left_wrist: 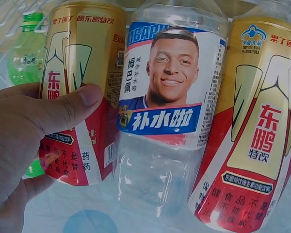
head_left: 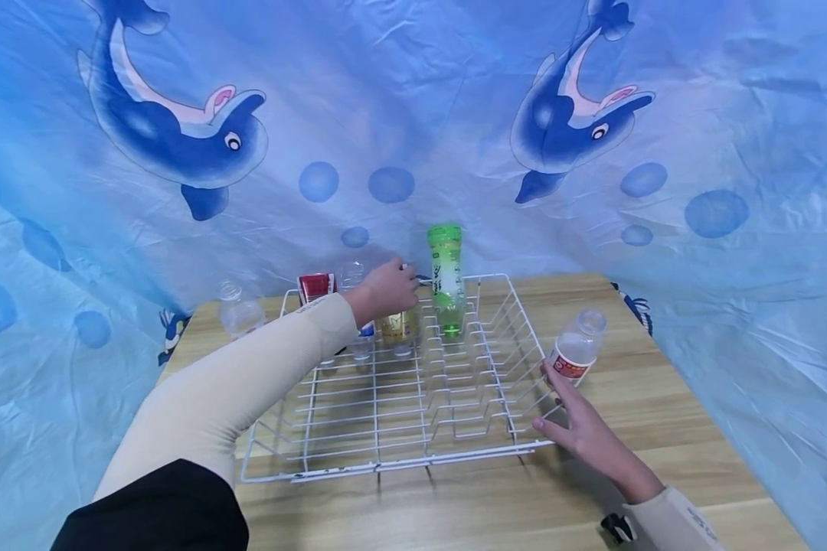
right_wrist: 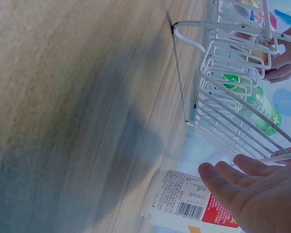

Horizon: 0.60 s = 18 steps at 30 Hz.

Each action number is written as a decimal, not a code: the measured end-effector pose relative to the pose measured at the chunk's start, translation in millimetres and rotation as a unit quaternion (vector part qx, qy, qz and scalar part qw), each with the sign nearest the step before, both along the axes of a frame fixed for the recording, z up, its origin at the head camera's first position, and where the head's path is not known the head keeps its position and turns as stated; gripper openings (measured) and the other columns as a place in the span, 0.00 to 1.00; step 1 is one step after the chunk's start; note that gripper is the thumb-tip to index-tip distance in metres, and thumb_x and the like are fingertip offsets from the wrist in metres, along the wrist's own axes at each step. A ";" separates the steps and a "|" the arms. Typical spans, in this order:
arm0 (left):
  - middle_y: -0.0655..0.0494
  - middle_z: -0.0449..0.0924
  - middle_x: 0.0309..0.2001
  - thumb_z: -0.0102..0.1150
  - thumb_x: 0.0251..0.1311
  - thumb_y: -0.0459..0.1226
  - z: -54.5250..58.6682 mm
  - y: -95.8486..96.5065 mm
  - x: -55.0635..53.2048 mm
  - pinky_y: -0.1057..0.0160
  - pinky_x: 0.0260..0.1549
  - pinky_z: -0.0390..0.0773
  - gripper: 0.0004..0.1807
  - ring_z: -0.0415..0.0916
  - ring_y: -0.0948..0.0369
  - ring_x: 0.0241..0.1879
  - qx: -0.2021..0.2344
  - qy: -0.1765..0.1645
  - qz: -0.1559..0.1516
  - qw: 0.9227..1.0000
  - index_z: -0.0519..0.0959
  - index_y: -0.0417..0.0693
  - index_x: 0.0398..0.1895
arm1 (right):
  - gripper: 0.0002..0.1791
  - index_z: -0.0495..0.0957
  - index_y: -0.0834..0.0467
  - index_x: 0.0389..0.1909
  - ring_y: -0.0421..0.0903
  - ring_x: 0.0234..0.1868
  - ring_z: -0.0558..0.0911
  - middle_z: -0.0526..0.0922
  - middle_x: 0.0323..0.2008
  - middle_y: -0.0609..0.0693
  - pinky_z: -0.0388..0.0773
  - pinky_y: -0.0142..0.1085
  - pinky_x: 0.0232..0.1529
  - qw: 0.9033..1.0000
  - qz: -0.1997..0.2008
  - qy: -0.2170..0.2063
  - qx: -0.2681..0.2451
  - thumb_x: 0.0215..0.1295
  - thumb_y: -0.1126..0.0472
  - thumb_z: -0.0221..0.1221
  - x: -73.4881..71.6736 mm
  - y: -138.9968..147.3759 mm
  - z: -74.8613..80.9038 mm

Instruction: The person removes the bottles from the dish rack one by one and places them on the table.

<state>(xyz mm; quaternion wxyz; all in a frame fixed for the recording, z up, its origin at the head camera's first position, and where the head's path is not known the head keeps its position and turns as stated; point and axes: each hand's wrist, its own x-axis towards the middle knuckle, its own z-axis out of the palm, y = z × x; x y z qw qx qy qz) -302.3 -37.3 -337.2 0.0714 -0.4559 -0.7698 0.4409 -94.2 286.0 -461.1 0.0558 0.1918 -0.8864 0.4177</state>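
In the head view, my left hand reaches over the back of a white wire rack. It holds a gold-and-red drink bottle standing neck-down in the rack, thumb across the label. Beside that bottle are a clear bottle with a blue-and-white label and another gold-and-red bottle. On the other side, a green bottle leans cap-down between the wires. My right hand touches the rack's right front side, fingers extended, close to a clear bottle with a red label outside the rack.
Left of the rack, a clear bottle stands on the wooden table. A blue dolphin-print curtain hangs right behind the table and along its sides.
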 end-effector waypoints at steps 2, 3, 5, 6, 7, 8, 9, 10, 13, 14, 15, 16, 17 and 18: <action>0.60 0.80 0.59 0.63 0.66 0.36 3.3 -2.2 3.0 0.52 0.57 0.73 0.17 0.71 0.54 0.60 0.002 0.003 -0.003 1.000 0.83 0.63 0.54 | 0.51 0.44 0.65 0.80 0.73 0.71 0.58 0.53 0.76 0.70 0.63 0.70 0.62 1.000 -0.001 0.000 0.001 0.65 0.64 0.66 0.6 -0.4 0.6; 0.60 0.80 0.59 0.63 0.66 0.36 5.0 -3.5 4.7 0.52 0.58 0.73 0.17 0.71 0.54 0.61 0.004 0.004 -0.004 1.000 0.82 0.64 0.55 | 0.50 0.44 0.65 0.80 0.73 0.71 0.58 0.53 0.76 0.70 0.63 0.70 0.62 1.000 -0.001 -0.002 0.000 0.65 0.64 0.65 0.9 -0.6 0.7; 0.59 0.79 0.60 0.64 0.65 0.36 8.6 -5.8 8.0 0.51 0.59 0.72 0.19 0.70 0.54 0.62 0.008 0.003 -0.003 1.000 0.81 0.63 0.57 | 0.50 0.44 0.66 0.79 0.73 0.71 0.59 0.53 0.76 0.70 0.62 0.70 0.62 1.000 -0.001 -0.002 0.002 0.65 0.64 0.65 1.3 -0.6 0.4; 0.59 0.78 0.61 0.64 0.65 0.36 10.6 -7.0 10.1 0.51 0.60 0.72 0.20 0.70 0.53 0.62 0.009 0.001 -0.002 1.000 0.81 0.63 0.58 | 0.50 0.44 0.66 0.79 0.74 0.70 0.59 0.53 0.75 0.71 0.62 0.71 0.61 1.000 0.001 -0.003 0.001 0.65 0.64 0.65 1.7 -0.8 0.3; 0.58 0.78 0.60 0.65 0.64 0.36 12.9 -8.3 12.2 0.51 0.60 0.72 0.20 0.69 0.53 0.62 0.011 -0.001 -0.001 1.000 0.81 0.63 0.58 | 0.50 0.44 0.66 0.79 0.74 0.71 0.59 0.52 0.75 0.71 0.62 0.71 0.61 1.000 0.001 -0.005 0.001 0.65 0.64 0.65 2.0 -0.9 0.2; 0.58 0.78 0.61 0.65 0.64 0.35 15.5 -9.6 14.7 0.51 0.60 0.71 0.21 0.69 0.53 0.62 0.014 -0.001 0.001 1.000 0.80 0.63 0.59 | 0.50 0.44 0.66 0.79 0.74 0.70 0.59 0.52 0.75 0.71 0.62 0.71 0.61 1.000 0.001 -0.006 0.002 0.65 0.63 0.65 2.5 -1.0 0.2; 0.58 0.78 0.61 0.66 0.63 0.35 18.4 -11.0 17.4 0.51 0.61 0.71 0.22 0.69 0.53 0.62 0.016 -0.001 0.001 1.000 0.80 0.63 0.59 | 0.51 0.43 0.66 0.79 0.74 0.70 0.59 0.53 0.75 0.71 0.63 0.71 0.61 1.000 0.002 -0.005 0.002 0.65 0.63 0.65 2.9 -0.9 0.1; 0.57 0.77 0.62 0.67 0.62 0.35 21.6 -12.6 20.4 0.50 0.61 0.71 0.23 0.68 0.53 0.63 0.017 0.001 0.001 1.000 0.80 0.63 0.60 | 0.51 0.43 0.66 0.79 0.74 0.70 0.60 0.53 0.75 0.71 0.63 0.71 0.61 1.000 0.002 -0.005 0.004 0.65 0.63 0.66 3.3 -0.8 0.2; 0.56 0.76 0.63 0.68 0.62 0.35 32.0 -18.5 30.0 0.50 0.61 0.71 0.26 0.67 0.52 0.65 0.025 0.010 -0.003 1.000 0.78 0.63 0.63 | 0.51 0.44 0.66 0.79 0.74 0.70 0.60 0.53 0.75 0.71 0.63 0.71 0.60 1.000 0.002 -0.001 0.008 0.64 0.63 0.66 4.3 -0.4 2.4; 0.56 0.76 0.63 0.68 0.62 0.35 35.4 -21.0 33.4 0.50 0.61 0.71 0.27 0.66 0.51 0.65 0.026 0.013 -0.003 1.000 0.78 0.63 0.64 | 0.51 0.44 0.66 0.79 0.74 0.69 0.60 0.53 0.75 0.72 0.63 0.71 0.60 1.000 0.004 0.002 0.010 0.64 0.64 0.66 4.4 -0.3 3.5; 0.55 0.76 0.63 0.69 0.62 0.35 38.1 -24.0 36.6 0.50 0.61 0.71 0.27 0.66 0.51 0.65 0.029 0.017 -0.006 0.999 0.77 0.62 0.65 | 0.51 0.44 0.67 0.79 0.75 0.69 0.60 0.53 0.75 0.72 0.63 0.72 0.60 1.000 0.006 0.004 0.011 0.64 0.64 0.66 4.2 -0.1 4.8; 0.55 0.76 0.63 0.68 0.63 0.36 40.2 -27.0 39.3 0.49 0.61 0.71 0.28 0.66 0.51 0.65 0.033 0.020 -0.008 0.999 0.77 0.62 0.65 | 0.51 0.44 0.66 0.79 0.75 0.69 0.60 0.53 0.75 0.72 0.63 0.72 0.60 1.000 0.007 0.006 0.013 0.64 0.64 0.66 4.0 -0.1 6.1; 0.54 0.76 0.63 0.68 0.63 0.36 42.0 -29.9 42.0 0.49 0.61 0.71 0.27 0.66 0.50 0.65 0.037 0.022 -0.009 0.999 0.77 0.62 0.66 | 0.51 0.44 0.66 0.79 0.75 0.70 0.60 0.53 0.75 0.72 0.62 0.72 0.60 1.000 0.007 0.004 0.014 0.64 0.64 0.66 3.6 0.5 7.1; 0.54 0.77 0.63 0.69 0.63 0.36 43.6 -32.8 44.5 0.49 0.61 0.70 0.28 0.67 0.50 0.65 0.042 0.024 -0.011 0.999 0.76 0.61 0.66 | 0.51 0.44 0.66 0.79 0.75 0.70 0.59 0.52 0.75 0.73 0.62 0.73 0.60 1.000 0.008 0.002 0.015 0.64 0.63 0.66 3.6 0.9 8.4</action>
